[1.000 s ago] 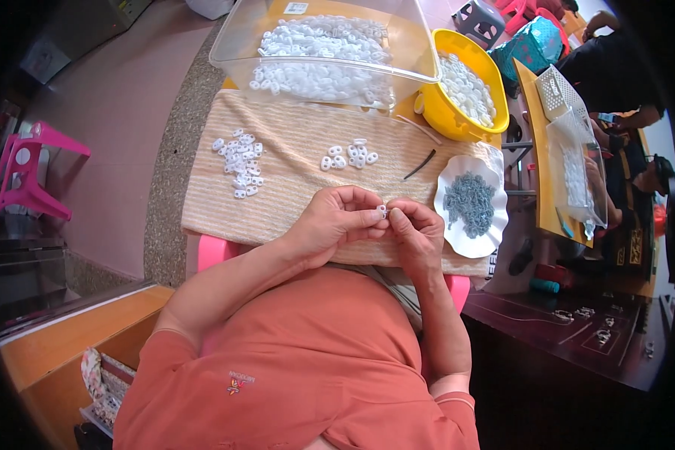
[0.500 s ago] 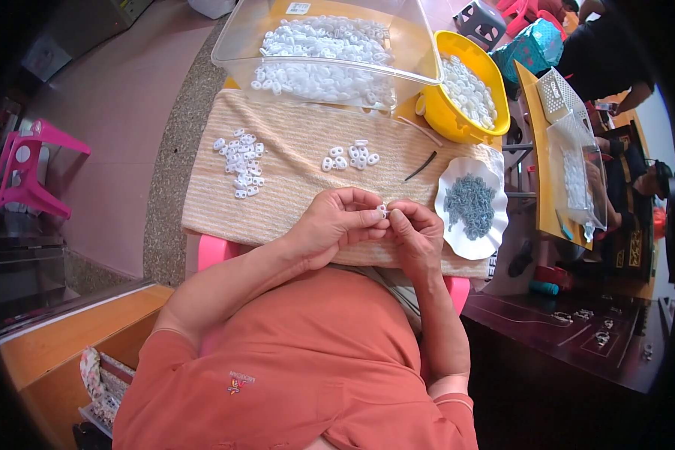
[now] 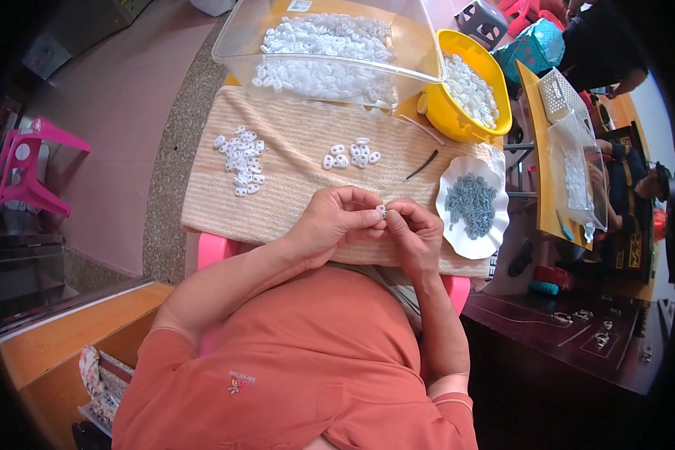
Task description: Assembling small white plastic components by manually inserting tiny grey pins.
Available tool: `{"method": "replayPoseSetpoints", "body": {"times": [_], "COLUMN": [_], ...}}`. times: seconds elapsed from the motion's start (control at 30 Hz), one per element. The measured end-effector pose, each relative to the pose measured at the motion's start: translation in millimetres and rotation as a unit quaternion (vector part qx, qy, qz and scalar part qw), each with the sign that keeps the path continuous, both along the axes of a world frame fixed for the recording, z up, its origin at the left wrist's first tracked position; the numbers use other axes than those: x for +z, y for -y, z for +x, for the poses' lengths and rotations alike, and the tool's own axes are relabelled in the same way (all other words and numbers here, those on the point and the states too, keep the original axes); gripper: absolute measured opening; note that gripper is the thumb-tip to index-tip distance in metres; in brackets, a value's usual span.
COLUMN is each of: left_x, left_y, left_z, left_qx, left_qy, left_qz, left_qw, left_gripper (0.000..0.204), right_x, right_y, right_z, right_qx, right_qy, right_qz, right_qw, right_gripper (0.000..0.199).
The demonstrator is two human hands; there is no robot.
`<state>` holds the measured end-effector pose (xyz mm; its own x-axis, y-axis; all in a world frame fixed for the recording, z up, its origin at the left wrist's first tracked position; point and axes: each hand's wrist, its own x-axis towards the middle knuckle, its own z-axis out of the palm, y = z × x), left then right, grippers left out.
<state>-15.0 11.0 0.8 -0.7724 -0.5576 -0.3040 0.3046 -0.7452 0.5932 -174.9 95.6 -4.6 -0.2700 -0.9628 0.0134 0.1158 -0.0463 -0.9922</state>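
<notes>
Between my fingertips is a small white oval plastic piece with holes [image 3: 382, 209]. My left hand [image 3: 330, 223] pinches it from one side, thumb against forefinger. From the other side my right hand [image 3: 416, 234] closes its thumb and forefinger on the same piece; whether they also hold a smaller part is hidden. Ahead of my hands, a small group of similar white pieces [image 3: 351, 155] lies on the striped towel [image 3: 292, 199]. A larger pile of them [image 3: 240, 159] sits farther left. Beside my right hand, a white wavy-edged plate [image 3: 457, 244] bears many tiny grey-blue parts [image 3: 470, 206].
A clear plastic bin [image 3: 236, 56] of white pieces stands at the far edge. Next to it is a yellow basket [image 3: 446, 112] of more pieces. A dark thin strip [image 3: 422, 165] lies near the plate. A pink stool [image 3: 34, 161] stands left; people work at a table on the right.
My hands stay together on the white piece, with only slight finger movement. The view has shifted a little.
</notes>
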Motion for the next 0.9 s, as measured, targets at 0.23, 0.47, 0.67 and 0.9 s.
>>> {"method": "replayPoseSetpoints", "body": {"times": [0.23, 0.47, 0.67, 0.9], "left_x": [-1.4, 0.9, 5.1, 6.7], "left_y": [-0.6, -0.1, -0.2, 0.3], "left_z": [0.1, -0.1, 1.0, 3.0], "left_qx": [0.008, 0.009, 0.009, 0.008], "left_qy": [0.025, 0.014, 0.019, 0.012], "left_qz": [-0.033, -0.030, -0.021, -0.017], "left_qw": [0.999, 0.999, 1.000, 1.000], "left_gripper": [0.017, 0.016, 0.016, 0.014], "right_x": [3.4, 2.7, -0.9, 11.8], "right_y": [0.7, 0.8, 0.4, 2.7], "right_z": [0.0, -3.2, -9.7, -7.9], "right_qx": [0.004, -0.012, -0.006, 0.012], "right_qy": [-0.047, 0.040, 0.036, 0.058], "right_qz": [-0.004, 0.043, 0.063, 0.086], "right_qw": [0.999, 0.998, 0.997, 0.994], "right_gripper": [0.009, 0.010, 0.009, 0.009]}}
